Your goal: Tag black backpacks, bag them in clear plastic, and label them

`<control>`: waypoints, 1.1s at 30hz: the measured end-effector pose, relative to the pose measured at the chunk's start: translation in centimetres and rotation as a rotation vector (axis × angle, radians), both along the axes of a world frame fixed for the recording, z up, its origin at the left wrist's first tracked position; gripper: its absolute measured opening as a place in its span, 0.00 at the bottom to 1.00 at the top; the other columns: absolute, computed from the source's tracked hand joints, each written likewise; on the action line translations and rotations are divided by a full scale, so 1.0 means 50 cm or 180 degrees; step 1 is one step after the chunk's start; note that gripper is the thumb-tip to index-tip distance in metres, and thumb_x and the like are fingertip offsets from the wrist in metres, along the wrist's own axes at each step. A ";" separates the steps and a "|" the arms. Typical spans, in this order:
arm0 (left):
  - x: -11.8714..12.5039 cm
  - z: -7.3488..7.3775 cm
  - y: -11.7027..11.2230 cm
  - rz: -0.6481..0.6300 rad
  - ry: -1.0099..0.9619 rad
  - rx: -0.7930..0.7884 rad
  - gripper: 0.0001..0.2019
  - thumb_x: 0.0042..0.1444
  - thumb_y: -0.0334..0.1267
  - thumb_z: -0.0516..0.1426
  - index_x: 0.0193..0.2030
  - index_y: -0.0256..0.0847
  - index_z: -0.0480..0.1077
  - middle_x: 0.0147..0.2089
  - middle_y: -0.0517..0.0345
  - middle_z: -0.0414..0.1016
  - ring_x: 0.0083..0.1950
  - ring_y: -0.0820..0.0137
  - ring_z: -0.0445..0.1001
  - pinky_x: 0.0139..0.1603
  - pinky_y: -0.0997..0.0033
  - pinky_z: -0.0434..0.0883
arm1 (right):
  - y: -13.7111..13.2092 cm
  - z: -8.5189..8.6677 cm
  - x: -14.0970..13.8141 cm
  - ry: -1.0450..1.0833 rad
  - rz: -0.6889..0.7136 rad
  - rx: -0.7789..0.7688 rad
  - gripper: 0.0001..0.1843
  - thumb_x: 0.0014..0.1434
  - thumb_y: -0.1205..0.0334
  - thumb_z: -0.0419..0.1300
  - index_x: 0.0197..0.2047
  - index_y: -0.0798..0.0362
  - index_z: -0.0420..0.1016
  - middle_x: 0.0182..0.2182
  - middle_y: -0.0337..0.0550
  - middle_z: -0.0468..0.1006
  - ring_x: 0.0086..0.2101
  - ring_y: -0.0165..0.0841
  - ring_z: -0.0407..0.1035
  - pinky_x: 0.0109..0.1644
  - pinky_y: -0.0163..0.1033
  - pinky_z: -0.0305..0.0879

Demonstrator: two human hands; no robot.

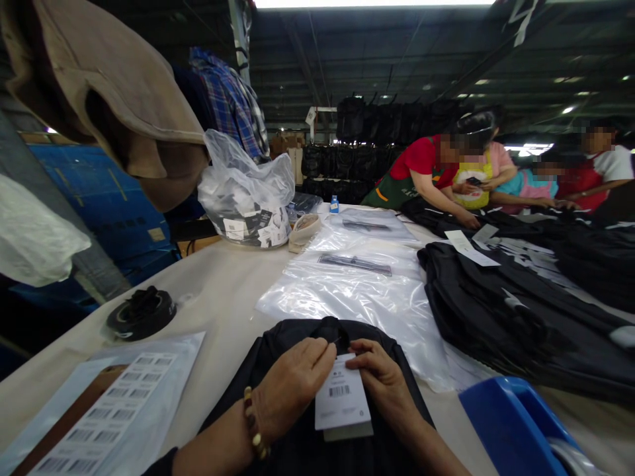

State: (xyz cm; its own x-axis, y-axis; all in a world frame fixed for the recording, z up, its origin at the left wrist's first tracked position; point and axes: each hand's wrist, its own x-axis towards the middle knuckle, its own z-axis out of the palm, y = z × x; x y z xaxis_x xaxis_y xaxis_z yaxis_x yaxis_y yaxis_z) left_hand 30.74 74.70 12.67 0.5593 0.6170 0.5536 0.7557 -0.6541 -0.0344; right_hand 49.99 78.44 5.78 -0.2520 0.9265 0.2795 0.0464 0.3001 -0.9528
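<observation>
A black bag [278, 344] lies on the table right in front of me, its short top loop [331, 326] pointing away. Over it hangs a white hang tag [342, 398] printed with a barcode, and a second card shows beneath its lower edge. My left hand [296, 373], wearing a beaded bracelet, is closed in a pinch at the tag's upper left, seemingly on its thin string. At the upper right edge, my right hand [384, 380] pinches the tag between thumb and fingers. The string itself is mostly hidden by the fingers.
Clear plastic bags [347, 291] lie beyond the black bag. Barcode sticker sheets [114, 403] and a black tape roll [142, 314] are left; a blue plastic holder [516, 423] and stacked black bags [516, 317] right. A filled plastic sack [243, 198] stands behind. Several people work opposite.
</observation>
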 end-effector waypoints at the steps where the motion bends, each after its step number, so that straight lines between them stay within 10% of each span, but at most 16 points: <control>1: 0.000 0.006 -0.002 0.0093 -0.0137 -0.0109 0.15 0.58 0.24 0.43 0.50 0.34 0.62 0.40 0.50 0.72 0.40 0.67 0.72 0.41 0.70 0.74 | -0.002 0.003 -0.001 0.0043 0.0010 -0.0035 0.07 0.50 0.64 0.58 0.27 0.45 0.78 0.42 0.44 0.68 0.42 0.38 0.66 0.46 0.44 0.64; 13: -0.029 -0.004 -0.029 0.0708 -0.1400 -0.1201 0.17 0.51 0.23 0.45 0.42 0.40 0.69 0.39 0.56 0.73 0.40 0.70 0.72 0.42 0.71 0.71 | -0.010 0.033 0.009 0.1070 0.0300 -0.1641 0.10 0.36 0.59 0.70 0.19 0.54 0.75 0.35 0.42 0.72 0.28 0.32 0.69 0.28 0.35 0.62; 28: -0.008 -0.065 -0.066 0.1409 -0.3872 -0.3661 0.17 0.33 0.31 0.56 0.36 0.35 0.69 0.28 0.63 0.66 0.31 0.71 0.66 0.33 0.71 0.62 | -0.016 0.030 0.011 0.1422 0.0381 -0.2116 0.14 0.33 0.60 0.73 0.20 0.55 0.73 0.28 0.38 0.76 0.23 0.29 0.69 0.23 0.31 0.62; 33: 0.010 -0.086 -0.071 0.1387 -0.3764 -0.3716 0.15 0.32 0.27 0.54 0.33 0.34 0.69 0.24 0.65 0.63 0.28 0.74 0.63 0.29 0.72 0.58 | -0.027 0.025 0.014 0.1245 0.0523 -0.2058 0.12 0.36 0.61 0.72 0.20 0.55 0.74 0.29 0.38 0.75 0.23 0.29 0.69 0.23 0.31 0.62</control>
